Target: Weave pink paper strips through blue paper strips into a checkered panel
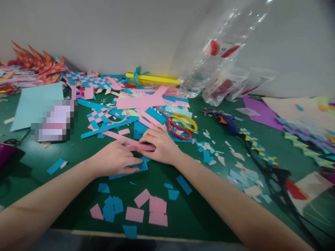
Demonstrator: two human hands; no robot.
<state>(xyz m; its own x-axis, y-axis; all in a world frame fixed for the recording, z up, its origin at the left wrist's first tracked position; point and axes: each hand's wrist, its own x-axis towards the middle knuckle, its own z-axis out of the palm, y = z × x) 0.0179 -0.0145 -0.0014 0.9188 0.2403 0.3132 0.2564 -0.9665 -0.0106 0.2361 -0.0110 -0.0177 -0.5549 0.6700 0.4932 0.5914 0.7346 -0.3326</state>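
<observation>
A pink strip (149,147) between two hands on the green surface (204,216) could slip or crease askew if the grips pull unevenly.
The strip is near the middle, low between the hands, with the right fingers (148,138) bent over it and apparently pinching it; the left fingers (133,161) curl at its other end, but whether they pinch it I cannot tell. The left hand (115,157) also lies over a blue paper piece (143,166), which could get dragged or crumpled along with the strip. The open-handled scissors (174,115) lie just beyond the right hand (161,144), so a careless outward reach might knock them. Small loose scraps (134,214) near the front edge could be swept off by a forearm.
</observation>
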